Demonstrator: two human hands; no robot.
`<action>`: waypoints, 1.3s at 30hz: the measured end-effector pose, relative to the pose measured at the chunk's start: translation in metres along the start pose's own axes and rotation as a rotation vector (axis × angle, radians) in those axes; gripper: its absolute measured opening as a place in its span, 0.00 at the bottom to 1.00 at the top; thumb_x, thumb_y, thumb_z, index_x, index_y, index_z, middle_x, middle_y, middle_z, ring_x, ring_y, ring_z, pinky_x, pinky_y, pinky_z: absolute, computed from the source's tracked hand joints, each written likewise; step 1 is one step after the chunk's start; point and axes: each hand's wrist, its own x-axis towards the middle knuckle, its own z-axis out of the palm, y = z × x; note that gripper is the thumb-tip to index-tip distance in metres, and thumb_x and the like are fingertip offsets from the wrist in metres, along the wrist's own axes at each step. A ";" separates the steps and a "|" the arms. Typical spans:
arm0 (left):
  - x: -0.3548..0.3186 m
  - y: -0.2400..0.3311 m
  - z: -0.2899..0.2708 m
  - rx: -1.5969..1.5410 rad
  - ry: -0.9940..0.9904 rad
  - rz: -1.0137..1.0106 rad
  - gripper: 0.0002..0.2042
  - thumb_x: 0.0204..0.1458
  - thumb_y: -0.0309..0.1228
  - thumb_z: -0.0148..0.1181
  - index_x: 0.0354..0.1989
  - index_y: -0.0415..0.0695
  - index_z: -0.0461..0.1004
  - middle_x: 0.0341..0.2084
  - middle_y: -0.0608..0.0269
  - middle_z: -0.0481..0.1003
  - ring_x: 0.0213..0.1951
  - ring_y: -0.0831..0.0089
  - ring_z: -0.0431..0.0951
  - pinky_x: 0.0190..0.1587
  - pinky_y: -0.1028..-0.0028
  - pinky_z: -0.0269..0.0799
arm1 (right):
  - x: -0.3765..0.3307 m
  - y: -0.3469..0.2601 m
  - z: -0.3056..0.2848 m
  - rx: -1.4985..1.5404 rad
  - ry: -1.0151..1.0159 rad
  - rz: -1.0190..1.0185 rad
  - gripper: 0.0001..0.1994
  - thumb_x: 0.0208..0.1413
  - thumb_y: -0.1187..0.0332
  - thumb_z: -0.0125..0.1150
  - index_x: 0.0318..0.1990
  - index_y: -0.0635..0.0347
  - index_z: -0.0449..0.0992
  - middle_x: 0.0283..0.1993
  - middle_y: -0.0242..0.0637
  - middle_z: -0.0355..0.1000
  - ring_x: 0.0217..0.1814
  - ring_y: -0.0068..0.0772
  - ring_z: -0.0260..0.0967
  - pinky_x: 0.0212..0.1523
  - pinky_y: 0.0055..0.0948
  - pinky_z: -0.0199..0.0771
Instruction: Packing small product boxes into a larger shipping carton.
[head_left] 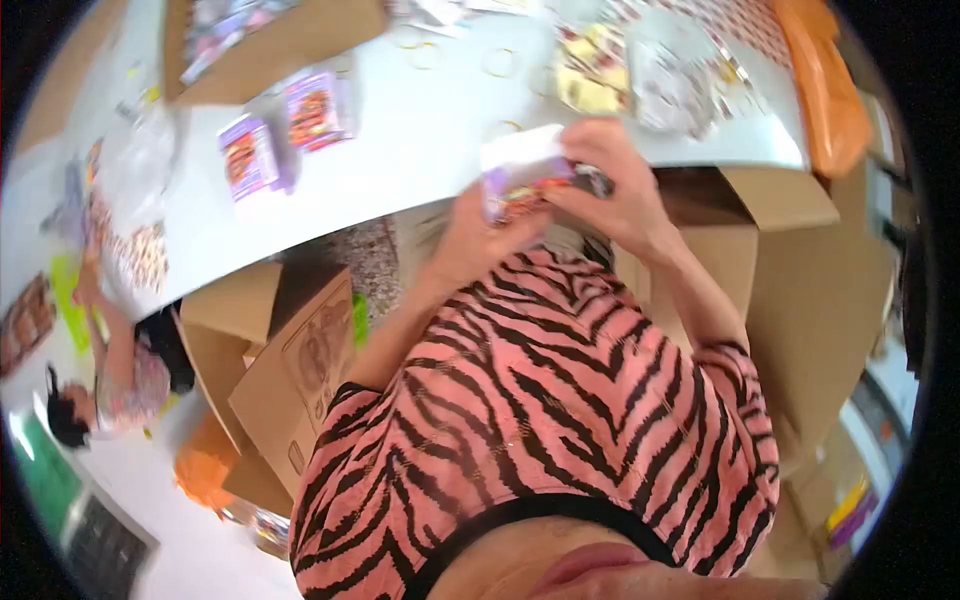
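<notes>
Together, left hand [478,238] and right hand [612,190] grip a purple-white packet [522,170].

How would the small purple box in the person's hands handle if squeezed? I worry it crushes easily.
The purple box looks like thin printed carton, so it would likely dent under a firm pinch. The left hand and right hand hold it up easily, suggesting it is light. Its flat faces should not roll.

The small purple box [520,175] is partly covered by both hands; far packets [600,75] are blurred, and the orange bag [830,90] is cut off at right.
</notes>
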 end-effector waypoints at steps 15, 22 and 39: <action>0.004 -0.025 0.059 -0.315 0.168 0.260 0.18 0.46 0.26 0.62 0.46 0.37 0.68 0.32 0.62 0.76 0.33 0.80 0.73 0.35 0.76 0.70 | 0.032 -0.048 -0.030 -0.243 -0.266 -0.113 0.34 0.44 0.74 0.64 0.62 0.64 0.59 0.54 0.37 0.65 0.50 0.35 0.66 0.53 0.32 0.65; -0.006 -0.036 0.058 -0.214 0.502 0.304 0.14 0.42 0.30 0.63 0.37 0.40 0.69 0.21 0.59 0.75 0.25 0.73 0.76 0.30 0.72 0.71 | 0.032 -0.050 -0.006 -0.585 -0.347 -0.578 0.14 0.46 0.79 0.61 0.43 0.66 0.75 0.43 0.45 0.72 0.47 0.47 0.68 0.50 0.40 0.66; -0.021 -0.032 0.061 -0.293 0.574 0.245 0.14 0.40 0.29 0.62 0.34 0.38 0.69 0.23 0.54 0.75 0.26 0.68 0.76 0.32 0.70 0.71 | 0.026 -0.042 0.009 -0.395 -0.412 -0.423 0.12 0.45 0.84 0.60 0.39 0.67 0.75 0.40 0.45 0.73 0.42 0.44 0.70 0.45 0.35 0.70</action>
